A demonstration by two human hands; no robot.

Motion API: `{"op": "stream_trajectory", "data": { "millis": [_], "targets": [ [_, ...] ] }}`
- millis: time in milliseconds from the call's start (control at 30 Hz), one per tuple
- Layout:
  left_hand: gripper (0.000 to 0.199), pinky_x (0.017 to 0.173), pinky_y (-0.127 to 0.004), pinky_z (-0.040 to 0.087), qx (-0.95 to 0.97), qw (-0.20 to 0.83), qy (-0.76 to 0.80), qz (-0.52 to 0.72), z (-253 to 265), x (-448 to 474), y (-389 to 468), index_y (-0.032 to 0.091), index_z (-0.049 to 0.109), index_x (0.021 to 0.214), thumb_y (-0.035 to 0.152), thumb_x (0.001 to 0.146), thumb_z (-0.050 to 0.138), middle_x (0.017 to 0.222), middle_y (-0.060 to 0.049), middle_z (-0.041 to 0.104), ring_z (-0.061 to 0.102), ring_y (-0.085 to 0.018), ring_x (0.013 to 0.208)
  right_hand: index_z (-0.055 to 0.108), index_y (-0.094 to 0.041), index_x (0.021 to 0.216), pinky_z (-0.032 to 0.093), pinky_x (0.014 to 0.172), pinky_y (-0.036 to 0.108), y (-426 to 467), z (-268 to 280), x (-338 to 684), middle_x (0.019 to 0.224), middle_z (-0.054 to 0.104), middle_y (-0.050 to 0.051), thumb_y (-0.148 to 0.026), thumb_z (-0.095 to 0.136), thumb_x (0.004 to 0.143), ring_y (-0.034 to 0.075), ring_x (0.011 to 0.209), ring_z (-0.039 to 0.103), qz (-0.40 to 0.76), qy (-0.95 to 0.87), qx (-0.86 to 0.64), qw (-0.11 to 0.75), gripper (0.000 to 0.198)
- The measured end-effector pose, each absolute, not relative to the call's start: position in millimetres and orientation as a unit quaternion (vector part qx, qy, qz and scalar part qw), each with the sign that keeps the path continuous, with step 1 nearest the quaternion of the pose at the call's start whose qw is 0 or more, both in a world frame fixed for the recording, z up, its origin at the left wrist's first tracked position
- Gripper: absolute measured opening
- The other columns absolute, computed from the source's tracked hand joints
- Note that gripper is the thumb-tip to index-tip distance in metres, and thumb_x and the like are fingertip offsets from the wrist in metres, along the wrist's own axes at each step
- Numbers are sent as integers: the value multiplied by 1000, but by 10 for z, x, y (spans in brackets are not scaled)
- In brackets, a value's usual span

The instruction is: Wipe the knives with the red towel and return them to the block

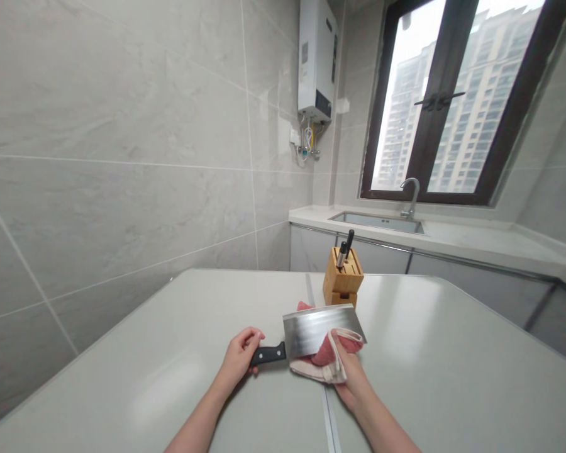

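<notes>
A cleaver point(311, 327) with a broad steel blade and a black riveted handle is held above the table, its blade pointing right. My left hand point(243, 352) is closed around the end of the handle. My right hand point(351, 371) grips a red and white cloth point(327, 362) folded over the blade's lower edge near its far end. Part of the cloth also shows behind the top of the blade. The cloth and blade hide most of my right fingers.
A wooden knife block point(342, 277) with two black-handled tools in it stands just beyond the cleaver on the pale table point(207, 302). Past the table are a counter with a sink point(377, 221), a faucet point(410, 195) and a window. A water heater point(317, 60) hangs at the back.
</notes>
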State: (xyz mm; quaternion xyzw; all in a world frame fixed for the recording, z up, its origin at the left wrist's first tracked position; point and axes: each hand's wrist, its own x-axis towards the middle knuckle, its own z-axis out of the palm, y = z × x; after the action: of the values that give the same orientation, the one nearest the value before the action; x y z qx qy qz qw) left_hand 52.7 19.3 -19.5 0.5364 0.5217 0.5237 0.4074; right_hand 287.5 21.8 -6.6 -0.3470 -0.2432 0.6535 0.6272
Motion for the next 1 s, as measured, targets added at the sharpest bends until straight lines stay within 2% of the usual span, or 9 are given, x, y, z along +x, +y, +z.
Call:
{"op": "stream_trajectory", "data": {
  "millis": [133, 233, 367, 533, 633, 733, 1000],
  "targets": [
    [26, 49, -22, 41, 675, 306, 500, 448, -84, 720, 48, 15, 63, 76, 40, 75, 57, 58, 0, 58, 53, -13, 51, 66, -10, 85, 52, 79, 35, 207, -61, 2870, 82, 73, 10, -43, 71, 64, 21, 77, 68, 697, -237, -322, 596, 40],
    [19, 62, -25, 41, 736, 241, 486, 405, -9, 859, -44, 16, 65, 73, 34, 75, 59, 69, -4, 64, 56, -16, 65, 66, -10, 87, 52, 77, 35, 161, -36, 2820, 84, 73, 11, -44, 69, 66, 21, 77, 68, 707, -248, -315, 583, 40],
    [14, 65, -25, 40, 750, 222, 472, 406, 54, 1017, -129, 17, 63, 77, 31, 77, 58, 73, -3, 64, 56, -17, 69, 67, -10, 80, 54, 68, 33, 57, 2, 2686, 76, 73, 10, -43, 70, 65, 20, 66, 68, 722, -250, -321, 559, 37],
    [13, 68, -24, 39, 765, 214, 453, 404, 78, 1087, -165, 19, 61, 81, 32, 78, 58, 79, -3, 63, 56, -17, 73, 67, -12, 71, 49, 48, 24, -1, 2, 2605, 56, 68, 3, -37, 75, 60, 14, 45, 61, 720, -258, -325, 556, 28],
    [14, 66, -24, 39, 772, 208, 458, 389, 75, 1066, -152, 19, 60, 81, 32, 76, 60, 78, -3, 62, 55, -16, 72, 67, -13, 70, 46, 43, 23, 21, -20, 2620, 46, 63, -1, -35, 76, 60, 12, 37, 55, 722, -270, -313, 555, 26],
    [16, 65, -24, 39, 776, 209, 463, 374, 75, 1038, -137, 19, 59, 82, 30, 71, 63, 79, -2, 62, 55, -16, 72, 67, -14, 71, 46, 44, 24, 41, -39, 2637, 48, 64, 0, -33, 75, 60, 13, 39, 57, 728, -264, -315, 549, 24],
    [27, 69, -24, 39, 781, 238, 449, 363, 65, 1024, -118, 20, 56, 86, 21, 62, 69, 86, -1, 62, 55, -17, 77, 65, -12, 69, 52, 61, 29, 42, -17, 2642, 64, 71, 5, -32, 77, 57, 19, 59, 66, 738, -227, -316, 552, 26]
  ]
}}
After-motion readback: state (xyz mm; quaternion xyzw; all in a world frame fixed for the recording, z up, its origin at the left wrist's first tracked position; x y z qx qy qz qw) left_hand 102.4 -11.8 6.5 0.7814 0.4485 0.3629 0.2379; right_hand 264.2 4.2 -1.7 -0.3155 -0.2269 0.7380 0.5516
